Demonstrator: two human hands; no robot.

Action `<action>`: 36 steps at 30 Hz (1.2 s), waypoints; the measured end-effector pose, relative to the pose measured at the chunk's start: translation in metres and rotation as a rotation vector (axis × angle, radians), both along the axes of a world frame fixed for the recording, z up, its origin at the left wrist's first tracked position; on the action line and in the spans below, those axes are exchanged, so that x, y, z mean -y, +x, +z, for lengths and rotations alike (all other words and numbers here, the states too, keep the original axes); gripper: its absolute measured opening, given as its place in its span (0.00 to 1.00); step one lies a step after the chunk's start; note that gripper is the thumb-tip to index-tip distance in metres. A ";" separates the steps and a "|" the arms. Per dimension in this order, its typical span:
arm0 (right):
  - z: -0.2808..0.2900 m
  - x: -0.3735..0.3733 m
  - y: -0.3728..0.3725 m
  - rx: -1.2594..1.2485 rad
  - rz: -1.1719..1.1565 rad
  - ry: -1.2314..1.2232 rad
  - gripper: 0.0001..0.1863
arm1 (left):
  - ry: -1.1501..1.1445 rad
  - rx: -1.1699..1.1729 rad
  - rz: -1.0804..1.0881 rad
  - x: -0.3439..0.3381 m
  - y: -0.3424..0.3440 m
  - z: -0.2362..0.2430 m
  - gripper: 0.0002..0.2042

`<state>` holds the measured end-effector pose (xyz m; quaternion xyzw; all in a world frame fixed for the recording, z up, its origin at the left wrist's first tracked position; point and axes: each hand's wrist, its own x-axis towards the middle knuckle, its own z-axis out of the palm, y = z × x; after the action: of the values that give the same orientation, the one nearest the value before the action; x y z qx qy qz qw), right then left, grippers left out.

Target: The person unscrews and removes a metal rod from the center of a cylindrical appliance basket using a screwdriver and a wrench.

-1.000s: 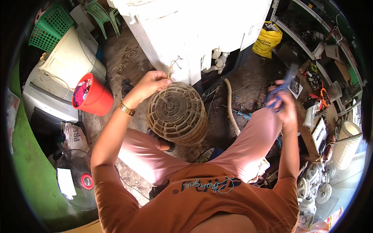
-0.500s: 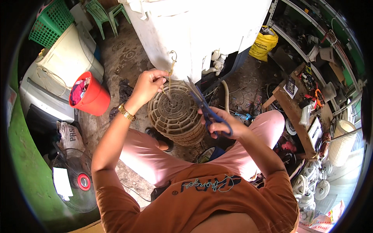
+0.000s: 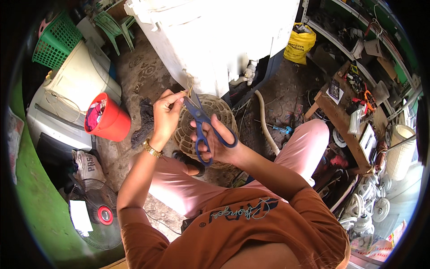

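Left hand (image 3: 167,114) pinching yellow wire (image 3: 190,84); right hand (image 3: 222,145) gripping blue scissors (image 3: 198,115), blades (image 3: 191,107) near wire

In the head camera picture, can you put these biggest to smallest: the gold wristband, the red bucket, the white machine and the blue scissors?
1. White machine
2. Red bucket and blue scissors: unsure; the scissors look longer, the bucket wider, and the scissors seem nearer the camera
3. Gold wristband

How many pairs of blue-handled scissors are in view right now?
1: the scissors in the right hand, blades close to the left hand, which pinches a thin yellowish cord. Others may be hidden in the clutter on the right.
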<state>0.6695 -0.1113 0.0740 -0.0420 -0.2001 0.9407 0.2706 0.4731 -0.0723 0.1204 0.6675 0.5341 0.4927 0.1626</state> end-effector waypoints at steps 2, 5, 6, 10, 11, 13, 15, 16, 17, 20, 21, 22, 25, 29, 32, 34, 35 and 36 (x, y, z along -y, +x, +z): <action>0.005 -0.003 -0.011 -0.023 -0.014 -0.048 0.33 | 0.020 0.051 0.011 0.004 0.002 -0.003 0.11; -0.004 -0.006 -0.021 -0.056 -0.022 -0.090 0.35 | 0.012 0.140 -0.008 0.010 0.003 -0.005 0.12; -0.006 -0.006 -0.023 -0.040 -0.034 -0.079 0.35 | 0.004 0.161 -0.016 0.012 0.004 -0.005 0.13; -0.004 0.002 -0.030 -0.045 -0.101 -0.049 0.32 | 0.023 0.129 -0.021 0.014 0.001 -0.009 0.14; -0.005 0.002 -0.030 -0.048 -0.128 -0.036 0.32 | 0.022 0.122 -0.024 0.013 0.004 -0.009 0.14; -0.014 -0.010 -0.029 -0.069 -0.133 -0.035 0.30 | 0.014 0.216 -0.014 0.008 0.011 -0.004 0.15; -0.009 -0.015 -0.021 -0.020 -0.171 -0.009 0.29 | -0.015 0.268 -0.025 0.000 0.006 -0.009 0.16; -0.007 -0.017 -0.008 0.041 -0.212 0.024 0.28 | -0.109 0.410 0.011 -0.005 0.000 -0.013 0.16; 0.005 -0.018 0.008 0.098 -0.246 0.056 0.27 | -0.204 0.547 0.054 -0.009 -0.008 -0.015 0.17; 0.028 -0.031 0.089 0.313 -0.467 0.385 0.30 | -0.329 0.748 0.081 -0.005 -0.040 -0.028 0.17; 0.028 -0.038 0.123 0.410 -0.585 0.439 0.31 | -0.324 0.725 0.071 -0.002 -0.042 -0.031 0.18; 0.025 -0.044 0.159 0.511 -0.693 0.443 0.30 | -0.270 0.708 0.040 0.001 -0.045 -0.031 0.17; 0.002 -0.050 0.264 0.998 -1.051 0.474 0.29 | -0.122 0.455 0.041 -0.004 -0.058 -0.031 0.15; -0.058 -0.054 0.388 0.693 -0.932 0.020 0.29 | -0.249 0.404 0.194 -0.044 -0.135 -0.072 0.14; -0.045 -0.054 0.356 0.674 -0.980 0.227 0.27 | -0.278 -0.372 0.310 -0.027 -0.267 -0.083 0.14; -0.048 -0.049 0.367 0.732 -1.042 0.268 0.27 | -0.363 -0.846 0.327 -0.020 -0.283 -0.081 0.16; -0.052 -0.046 0.378 0.806 -1.093 0.282 0.28 | -0.540 -0.904 0.320 -0.015 -0.280 -0.079 0.17; -0.072 -0.045 0.400 0.914 -1.140 0.312 0.27 | -0.500 -0.855 0.343 -0.018 -0.266 -0.081 0.18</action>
<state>1.0696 -0.0665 0.0017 -0.4873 -0.3710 0.5042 0.6088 0.2071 -0.0541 0.0389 0.6528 0.7557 0.0531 0.0017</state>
